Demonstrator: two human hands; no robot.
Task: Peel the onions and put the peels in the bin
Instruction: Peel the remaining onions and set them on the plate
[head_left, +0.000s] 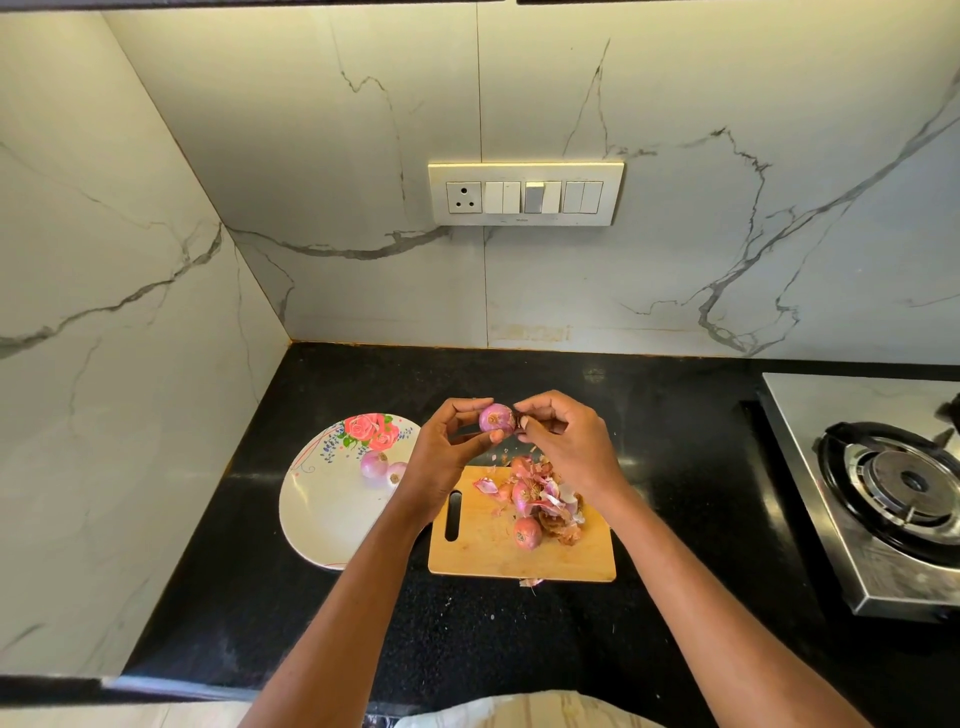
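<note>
Left hand: the left hand (447, 441) is curling its fingers and thumb round a small pink onion (496, 418), holding it up above the far edge of the cutting board.
Right hand: the right hand (563, 434) is pinching at the right end of that same onion with thumb and fingertips closed together on a scrap of dark skin; the two hands are meeting at the onion.
Held onion: it is looking glossy and mostly bare of dry skin, and it is sitting between the two hands, clear of the surface.
Cutting board: a wooden cutting board (483, 551) with a slot handle at its left side is lying on the black surface (363, 613).
Peels: a heap of peels (545, 499) is lying on the far right part of the board, partly under the right wrist; a few scraps are lying on the surface just off the board's near edge.
Onion on board: one reddish onion (527, 531) is resting on the board, touching the near side of the heap.
Plate: a white plate (322, 514) with a printed rose pattern is sitting just left of the board, carrying two peeled onions (375, 464) side by side.
Stove: a steel gas stove (893, 488) is standing at the right edge.
Writing: the switch panel (524, 193) on the marble wall is carrying a small mark under the switches, too small to read.
</note>
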